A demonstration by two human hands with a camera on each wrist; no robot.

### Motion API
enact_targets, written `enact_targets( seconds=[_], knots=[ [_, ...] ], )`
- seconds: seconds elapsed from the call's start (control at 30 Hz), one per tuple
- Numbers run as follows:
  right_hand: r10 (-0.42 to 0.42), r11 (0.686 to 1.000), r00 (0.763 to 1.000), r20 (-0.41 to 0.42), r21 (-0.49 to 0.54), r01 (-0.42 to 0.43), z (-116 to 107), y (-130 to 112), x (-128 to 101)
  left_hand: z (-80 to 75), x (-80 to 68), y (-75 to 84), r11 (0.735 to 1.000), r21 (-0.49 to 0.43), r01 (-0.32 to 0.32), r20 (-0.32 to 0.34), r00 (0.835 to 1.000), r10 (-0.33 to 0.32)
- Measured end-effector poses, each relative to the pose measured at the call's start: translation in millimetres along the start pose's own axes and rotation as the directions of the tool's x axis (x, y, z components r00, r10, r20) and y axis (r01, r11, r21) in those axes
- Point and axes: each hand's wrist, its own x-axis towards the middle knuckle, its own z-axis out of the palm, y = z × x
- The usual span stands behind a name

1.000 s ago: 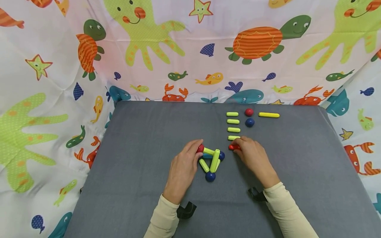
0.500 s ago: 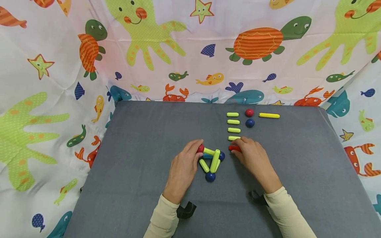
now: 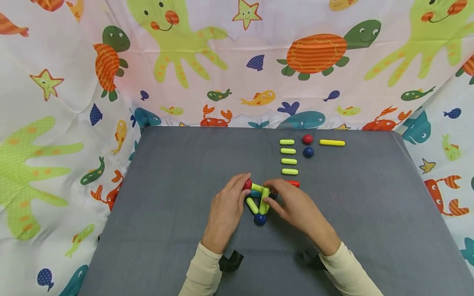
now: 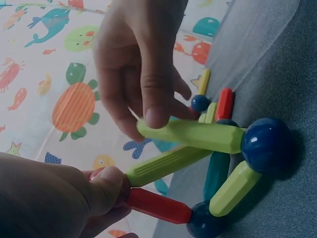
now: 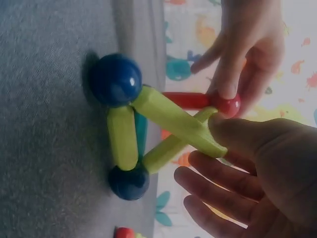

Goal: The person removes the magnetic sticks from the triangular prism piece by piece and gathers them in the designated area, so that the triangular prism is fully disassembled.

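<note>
Near the desk's (image 3: pixel 177 164) middle, the left hand (image 3: pixel 226 209) pinches the red ball (image 3: pixel 247 184) of the stick-and-ball frame (image 3: pixel 259 201); the right hand (image 3: pixel 296 207) pinches its raised green stick (image 3: pixel 263 199).

A child's play corner, or a staged recording booth dressed as one: a cartoon sea-creature sheet (image 3: pixel 237 61) of turtles, octopuses, crabs and fish curtains three sides of a grey cloth-covered worktop (image 3: pixel 177 164), where bright toy rods (image 3: pixel 288 161) and balls (image 3: pixel 308 152) lie in neat rows.

Head view looks down from above; both wrist views closely share the stick-and-ball frame (image 3: pixel 260 201).
</note>
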Motion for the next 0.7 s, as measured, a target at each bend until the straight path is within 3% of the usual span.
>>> enact_targets(
  seconds=[0.17,0.37,0.53,0.7],
  knots=[
    [0.009,1.000,1.000,0.000,0.021,-0.009,-9,-9,-12,0.6,-0.4,0.3,1.000,0.005,0.013,0.009,1.000,-0.013],
    [0.064,0.996,0.996,0.055,0.064,-0.068,-20,-5,-49,1.4,-0.2,0.9,1.000,-0.002,0.015,0.017,1.000,-0.015],
    [0.117,0.991,0.991,0.072,0.057,-0.121,-12,6,-74,1.0,-0.9,0.2,1.000,-0.003,0.016,0.010,1.000,-0.016],
    [0.130,0.991,0.991,0.019,0.036,-0.130,-1,11,-85,0.1,-0.8,-0.3,1.000,-0.005,0.011,0.009,1.000,-0.011]
  ],
)
